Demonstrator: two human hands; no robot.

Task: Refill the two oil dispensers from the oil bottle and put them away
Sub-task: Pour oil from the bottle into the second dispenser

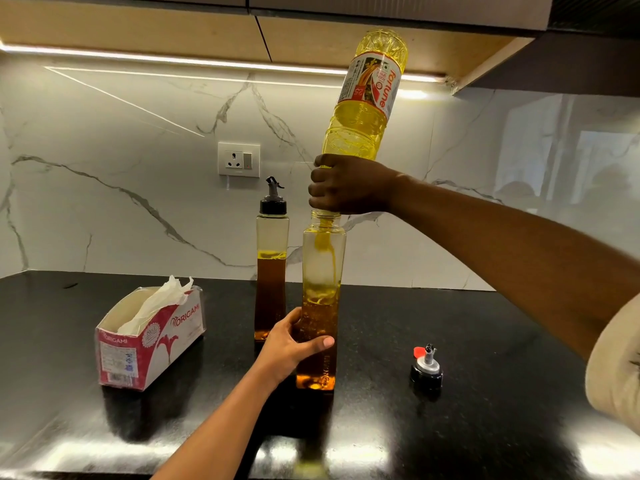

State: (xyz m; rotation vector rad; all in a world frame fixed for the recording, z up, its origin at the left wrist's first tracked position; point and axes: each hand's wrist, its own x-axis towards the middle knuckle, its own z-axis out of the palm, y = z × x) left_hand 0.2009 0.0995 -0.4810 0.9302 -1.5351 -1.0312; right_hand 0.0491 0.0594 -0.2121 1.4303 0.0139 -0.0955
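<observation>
A yellow oil bottle [367,98] is turned nearly upside down, its neck gripped by my right hand [349,187] over the mouth of an uncapped glass dispenser [322,271]. Oil streams down inside this dispenser, which is about half full. My left hand [294,344] grips the dispenser's lower part on the black counter [485,427]. A second dispenser [272,271] stands just behind to the left, capped with a black spout and about half full. The removed spout cap [426,368] with a red tab lies on the counter to the right.
An open tissue box [152,337] sits on the counter at the left. A wall socket [239,159] is set in the marble backsplash behind. Wooden cabinets with a light strip hang overhead, close above the raised bottle.
</observation>
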